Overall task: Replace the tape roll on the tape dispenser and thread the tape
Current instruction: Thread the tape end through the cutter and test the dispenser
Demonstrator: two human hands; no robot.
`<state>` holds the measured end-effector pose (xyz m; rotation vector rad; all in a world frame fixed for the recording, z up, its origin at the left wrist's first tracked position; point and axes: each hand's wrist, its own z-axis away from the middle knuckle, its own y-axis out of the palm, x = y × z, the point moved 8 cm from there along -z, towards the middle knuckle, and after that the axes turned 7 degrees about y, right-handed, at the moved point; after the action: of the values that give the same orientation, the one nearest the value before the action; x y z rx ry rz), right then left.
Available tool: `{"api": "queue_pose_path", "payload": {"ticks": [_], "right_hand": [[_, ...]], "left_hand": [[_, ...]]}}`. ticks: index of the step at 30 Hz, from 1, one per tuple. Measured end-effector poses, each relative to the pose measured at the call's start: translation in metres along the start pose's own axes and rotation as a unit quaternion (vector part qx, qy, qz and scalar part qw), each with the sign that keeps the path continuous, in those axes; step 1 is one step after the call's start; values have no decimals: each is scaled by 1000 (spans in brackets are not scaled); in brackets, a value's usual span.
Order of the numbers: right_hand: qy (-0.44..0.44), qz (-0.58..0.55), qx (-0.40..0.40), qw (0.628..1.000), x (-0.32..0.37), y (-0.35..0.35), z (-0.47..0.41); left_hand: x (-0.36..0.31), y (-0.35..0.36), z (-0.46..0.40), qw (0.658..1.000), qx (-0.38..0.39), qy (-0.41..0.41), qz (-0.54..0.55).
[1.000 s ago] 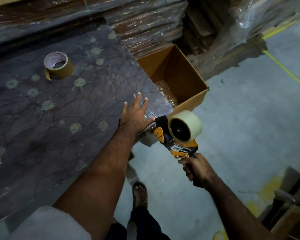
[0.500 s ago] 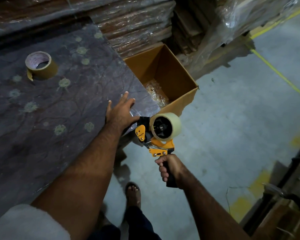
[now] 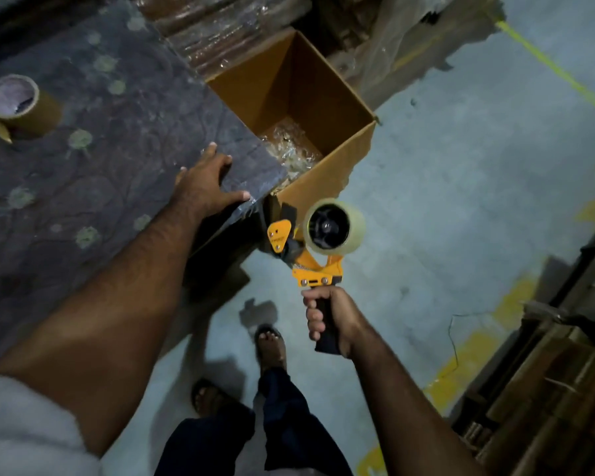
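My right hand grips the black handle of an orange tape dispenser, held upright over the floor. A clear tape roll sits on its hub. My left hand rests flat on the near corner of the dark patterned table, fingers spread, thumb at the edge on a shiny strip of clear tape. A brown tape roll stands on the table at the far left, well away from both hands.
An open cardboard box with crumpled clear plastic inside stands on the floor beside the table corner. Wrapped stacks line the back. Cardboard piles fill the lower right. My sandalled feet are on the grey concrete floor, which has yellow markings.
The dispenser has pulled back from the table corner, to the right and down. My left hand stays pressed on the corner. The view has shifted, sliding the table leftward.
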<state>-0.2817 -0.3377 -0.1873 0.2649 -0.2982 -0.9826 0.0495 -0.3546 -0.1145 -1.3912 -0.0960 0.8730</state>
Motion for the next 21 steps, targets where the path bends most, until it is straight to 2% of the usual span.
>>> {"api": "queue_pose_path", "payload": {"ticks": [3,8,11,14,21], "right_hand": [[-46,-12,47,998,34,25,38],[-102,-15,97,990,75,69,82],[-125,9,138,983,93,107,105],[-137,26,183,973,103,150,124],[-133,94,253,954,101,251,157]], "left_hand": [[-3,-14,8,999,1,4,47],[-17,-54,38,990,-90,29,108],[-8,-87,57,980,-151,5,128],[8,-124,77,956,-209,-39,204],[25,-190,154,885,-272,-66,371]]}}
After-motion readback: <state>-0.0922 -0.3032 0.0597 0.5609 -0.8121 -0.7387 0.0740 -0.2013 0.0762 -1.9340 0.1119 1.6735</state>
